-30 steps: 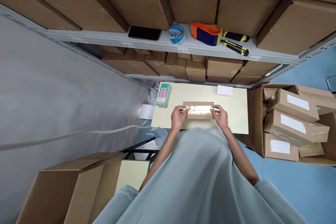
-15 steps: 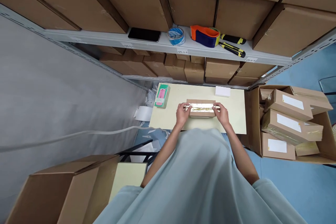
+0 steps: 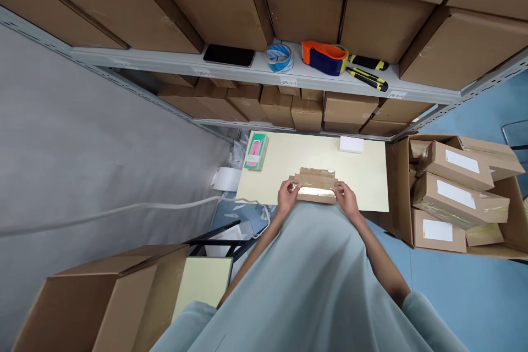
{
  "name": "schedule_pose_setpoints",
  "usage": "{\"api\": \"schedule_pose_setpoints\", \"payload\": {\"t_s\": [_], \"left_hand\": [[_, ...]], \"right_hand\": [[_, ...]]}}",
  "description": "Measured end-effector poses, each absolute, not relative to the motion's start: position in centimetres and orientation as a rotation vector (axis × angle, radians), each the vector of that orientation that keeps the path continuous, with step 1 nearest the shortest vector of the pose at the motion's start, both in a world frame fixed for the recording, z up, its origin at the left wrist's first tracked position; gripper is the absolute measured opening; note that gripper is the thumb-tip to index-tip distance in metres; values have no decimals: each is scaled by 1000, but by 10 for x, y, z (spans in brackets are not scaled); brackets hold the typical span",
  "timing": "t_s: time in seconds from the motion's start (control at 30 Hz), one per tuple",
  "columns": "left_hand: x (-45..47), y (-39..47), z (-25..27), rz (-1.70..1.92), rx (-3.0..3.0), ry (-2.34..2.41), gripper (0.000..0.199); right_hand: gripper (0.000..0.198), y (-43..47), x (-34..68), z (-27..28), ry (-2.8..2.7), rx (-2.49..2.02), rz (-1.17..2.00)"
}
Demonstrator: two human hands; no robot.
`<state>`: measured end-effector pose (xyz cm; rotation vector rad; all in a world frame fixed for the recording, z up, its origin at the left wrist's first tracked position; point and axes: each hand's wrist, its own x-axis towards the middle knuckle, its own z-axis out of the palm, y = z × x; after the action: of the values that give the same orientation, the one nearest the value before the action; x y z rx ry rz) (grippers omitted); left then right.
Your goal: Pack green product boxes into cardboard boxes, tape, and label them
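Observation:
A small brown cardboard box (image 3: 317, 181) is between my two hands at the front edge of the cream table (image 3: 289, 148). A flap stands out on its far side, and a glossy strip that looks like clear tape shines along its near part. The fingers of my left hand (image 3: 287, 196) pinch the left end. At the right end, my right hand (image 3: 346, 198) grips in the same way. Whether the fingers press on tape or cardboard is too small to tell.
A green and pink package (image 3: 255, 152) and a white stack (image 3: 351, 144) lie on the table. The shelf above bears a phone (image 3: 229, 55), blue tape roll (image 3: 279, 58), orange-and-blue band (image 3: 324, 58) and utility knives (image 3: 368, 78). At right, a large carton (image 3: 399, 192) holds several taped boxes.
Both hands have moved toward my body with the box. The box has turned, so a flap now shows at its far side and the shiny part faces nearer to me.

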<state>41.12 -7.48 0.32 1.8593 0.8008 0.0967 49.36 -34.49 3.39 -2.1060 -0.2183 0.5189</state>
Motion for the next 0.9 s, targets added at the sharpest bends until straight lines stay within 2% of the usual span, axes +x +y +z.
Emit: {"api": "schedule_pose_setpoints", "payload": {"t_s": [0.47,0.77,0.9], "left_hand": [[459,-71,-22,241,1853,771,10],[468,-56,-21,201,1915,730,9],[469,-49,-5,224,1964,684,6]], "right_hand": [[44,-325,545,19,-257,-2143,378],[29,-319,566,13,-343,-2224,438],[22,-314,555,4,-419,-2346,333]]}}
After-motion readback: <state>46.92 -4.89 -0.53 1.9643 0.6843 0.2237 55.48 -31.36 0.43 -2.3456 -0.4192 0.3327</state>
